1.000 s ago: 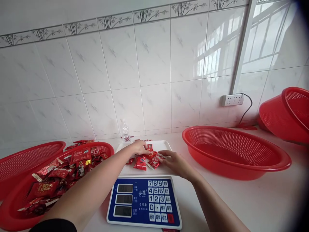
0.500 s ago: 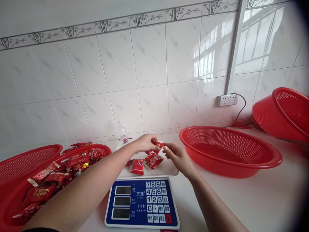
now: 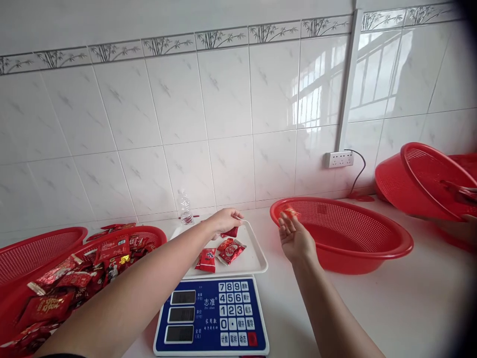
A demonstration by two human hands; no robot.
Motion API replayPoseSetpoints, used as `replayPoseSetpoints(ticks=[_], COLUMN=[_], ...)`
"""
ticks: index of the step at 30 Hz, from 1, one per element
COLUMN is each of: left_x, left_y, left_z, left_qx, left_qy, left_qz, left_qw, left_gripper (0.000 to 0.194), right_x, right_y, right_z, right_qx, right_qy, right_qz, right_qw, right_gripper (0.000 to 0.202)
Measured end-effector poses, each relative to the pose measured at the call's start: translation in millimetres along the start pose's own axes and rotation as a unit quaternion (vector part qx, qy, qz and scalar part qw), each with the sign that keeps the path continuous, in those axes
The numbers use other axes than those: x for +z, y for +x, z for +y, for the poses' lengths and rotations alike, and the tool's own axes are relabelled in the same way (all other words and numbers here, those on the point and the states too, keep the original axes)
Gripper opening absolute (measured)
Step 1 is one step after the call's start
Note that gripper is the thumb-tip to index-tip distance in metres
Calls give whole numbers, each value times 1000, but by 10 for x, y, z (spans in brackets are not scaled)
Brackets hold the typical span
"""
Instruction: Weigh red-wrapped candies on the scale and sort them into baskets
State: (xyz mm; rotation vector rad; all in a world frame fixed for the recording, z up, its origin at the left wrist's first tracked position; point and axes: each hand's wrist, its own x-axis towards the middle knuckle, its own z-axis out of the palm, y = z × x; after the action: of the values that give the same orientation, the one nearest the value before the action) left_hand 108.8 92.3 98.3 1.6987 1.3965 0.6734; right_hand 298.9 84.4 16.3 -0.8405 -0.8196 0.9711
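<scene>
My left hand (image 3: 225, 222) is over the back of the white scale tray (image 3: 259, 251), its fingers curled round a small red snack packet (image 3: 230, 232), partly hidden under them. Two more red packets, one with a round print (image 3: 231, 251) and one with dark lettering (image 3: 206, 260), lie on the tray in front of that hand. To the right, my right hand (image 3: 297, 239) is palm up with fingers apart at the near left rim of a red oval basket (image 3: 387, 251). Just beyond its fingertips is a blurred red packet (image 3: 290, 212), over the rim.
A blue scale keypad with displays (image 3: 211, 315) sits in front of the tray. On the left stands a basket heaped with red packets (image 3: 78, 278), with another red basket (image 3: 44, 251) behind. A clear bottle (image 3: 185, 208) stands at the wall. Far right, a person's hand (image 3: 467, 226) is near a tilted basket (image 3: 398, 174).
My right hand has moved right, from beside my left hand over the tray to the oval basket, and its fingers have opened. My left hand stays over the tray. The view has shifted slightly.
</scene>
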Motion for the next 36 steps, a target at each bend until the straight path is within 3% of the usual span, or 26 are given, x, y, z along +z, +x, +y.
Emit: replayPoseSetpoints(ticks=[4,9,12,14,17,21,25,29,33,36], left_x=[-4,78,163,210,224,123,4,-17,17,36], left_y=[-1,-52,-87,-102,-110,-129,-183,-226,-246,-249], left_z=[-44,-9,25,41,40,-36,-171,-254,-273,-260], left_qx=[-10,39,86,108,127,107,49,39,67,89], left_qy=[-23,-56,-62,-53,-14,88,207,274,272,234], left_qz=[2,10,10,-3,-5,9,-59,-91,-69,-41], left_qw=[1000,998,994,993,992,990,975,957,958,967], left_gripper=[29,40,37,33,29,44,66,72,66,64], right_x=[-2,229,305,318,304,213,71,70,220,318], right_y=[-16,-263,-377,-402,-356,-175,-19,-67,-230,-325], right_z=[-26,-32,-62,-77,-55,11,-4,-29,9,28], right_qx=[37,105,117,118,128,75,8,29,43,20], right_qy=[25,-18,-34,-17,35,106,153,99,-21,-95], right_qz=[-21,-157,-263,-293,-247,-118,-3,-30,-127,-162], right_qw=[999,982,957,949,960,984,988,994,991,982], right_gripper=[26,38,46,41,30,24,23,26,32,33])
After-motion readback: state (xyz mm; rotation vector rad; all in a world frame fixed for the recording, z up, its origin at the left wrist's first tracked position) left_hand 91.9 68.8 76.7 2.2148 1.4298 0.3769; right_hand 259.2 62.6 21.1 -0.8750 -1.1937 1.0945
